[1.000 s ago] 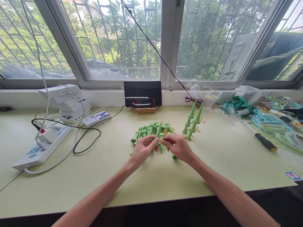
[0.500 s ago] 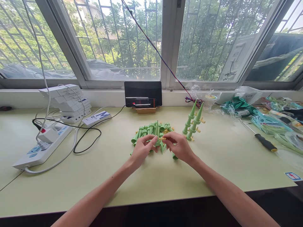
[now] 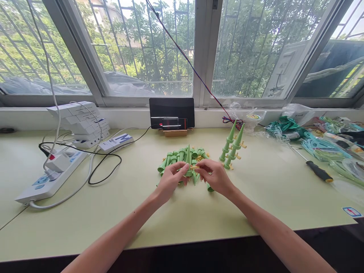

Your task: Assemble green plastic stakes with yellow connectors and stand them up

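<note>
My left hand (image 3: 172, 177) is closed around the lower part of a green plastic plant-watering spike (image 3: 189, 156), held with its point up. A small yellow valve (image 3: 195, 167) is pinched in the fingers of my right hand (image 3: 212, 174), its end against the side of the spike; how deep it sits I cannot tell. Behind and under my hands lies a pile of green spikes (image 3: 170, 159), with small yellow pieces (image 3: 202, 152) among them. To the right stand two upright stacks of green spikes (image 3: 233, 149) with yellow valves sticking out.
A white power strip (image 3: 42, 189) with cables and stacked white boxes (image 3: 82, 121) are at the left. A black tablet (image 3: 172, 108) leans at the back with a phone before it. A screwdriver (image 3: 318, 170) and plastic-wrapped tubing (image 3: 324, 146) lie at the right.
Almost nothing differs. My fingers have shifted very slightly around the spike and the yellow valve; both stay held together in the same place.
</note>
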`<state>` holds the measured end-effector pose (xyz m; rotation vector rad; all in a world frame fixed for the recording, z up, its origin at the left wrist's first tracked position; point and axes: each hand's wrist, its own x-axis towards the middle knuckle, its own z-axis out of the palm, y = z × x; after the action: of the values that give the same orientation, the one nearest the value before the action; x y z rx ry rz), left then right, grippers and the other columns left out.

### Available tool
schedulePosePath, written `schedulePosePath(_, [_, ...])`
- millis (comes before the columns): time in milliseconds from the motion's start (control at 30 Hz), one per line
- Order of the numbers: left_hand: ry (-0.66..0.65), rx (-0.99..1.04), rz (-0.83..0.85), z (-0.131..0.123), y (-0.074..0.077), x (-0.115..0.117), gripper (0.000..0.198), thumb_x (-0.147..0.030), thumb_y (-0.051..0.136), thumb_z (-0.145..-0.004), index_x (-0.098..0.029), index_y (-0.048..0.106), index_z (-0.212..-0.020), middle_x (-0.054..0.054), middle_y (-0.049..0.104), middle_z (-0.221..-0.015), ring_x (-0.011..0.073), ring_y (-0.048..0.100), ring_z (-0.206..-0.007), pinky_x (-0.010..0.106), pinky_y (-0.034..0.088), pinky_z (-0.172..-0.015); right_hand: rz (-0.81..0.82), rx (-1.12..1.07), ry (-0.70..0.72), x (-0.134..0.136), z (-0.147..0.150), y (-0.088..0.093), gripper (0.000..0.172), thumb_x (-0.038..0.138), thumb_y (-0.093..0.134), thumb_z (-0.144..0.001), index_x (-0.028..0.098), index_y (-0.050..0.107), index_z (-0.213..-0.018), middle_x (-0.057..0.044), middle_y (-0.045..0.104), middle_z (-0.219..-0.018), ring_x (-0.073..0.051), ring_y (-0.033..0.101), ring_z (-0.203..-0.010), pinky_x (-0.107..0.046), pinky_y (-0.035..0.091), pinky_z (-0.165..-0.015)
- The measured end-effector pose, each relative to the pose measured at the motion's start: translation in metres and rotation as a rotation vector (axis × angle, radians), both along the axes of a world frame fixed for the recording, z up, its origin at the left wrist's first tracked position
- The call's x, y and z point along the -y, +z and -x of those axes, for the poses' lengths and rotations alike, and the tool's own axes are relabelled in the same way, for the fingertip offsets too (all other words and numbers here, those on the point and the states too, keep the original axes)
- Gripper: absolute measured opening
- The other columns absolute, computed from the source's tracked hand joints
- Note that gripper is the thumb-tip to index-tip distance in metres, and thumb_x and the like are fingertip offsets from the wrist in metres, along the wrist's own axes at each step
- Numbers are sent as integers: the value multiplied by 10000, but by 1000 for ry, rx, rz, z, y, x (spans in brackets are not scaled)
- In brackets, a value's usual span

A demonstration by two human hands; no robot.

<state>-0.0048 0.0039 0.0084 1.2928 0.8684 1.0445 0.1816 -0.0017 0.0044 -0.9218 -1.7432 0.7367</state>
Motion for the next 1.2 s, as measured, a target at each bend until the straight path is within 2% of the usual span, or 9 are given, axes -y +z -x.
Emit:
schedulePosePath(467, [-39,12,-7,-2,1,2,310,-477,647,-840,-168,650,-819,12,544,-838,103,492,-636,251,468,-592,21,50,14,1,-1,0,236,394,544,-941,195,602,-827,17,555,-584,-123,518,-492,-256,442,-510])
schedulePosePath(867, [-43,42,-17,-5,6,4,338,-485,673,-815,-161,602,-746,-14,445,-760,102,436,-647,239,484,-573,53,114,12,1,-2,-3,319,437,447,-985,200,543,-794,29,538,-565,-116,494,-482,-244,410,-514])
schedulePosePath(1033, [-58,63,-26,-6,6,4,347,-484,666,-824,-155,588,-751,-6,435,-759,104,423,-653,235,491,-558,36,134,-3,1,-2,-1,377,464,416,-992,199,508,-739,28,525,-558,-110,461,-480,-242,399,-513])
schedulePosePath(1200, [-47,49,-18,-6,6,5,366,-504,667,-817,-154,577,-757,1,433,-774,104,417,-661,230,489,-556,8,152,-25,1,-2,-1,367,453,425,-988,199,517,-740,21,517,-569,-122,467,-514,-250,407,-530])
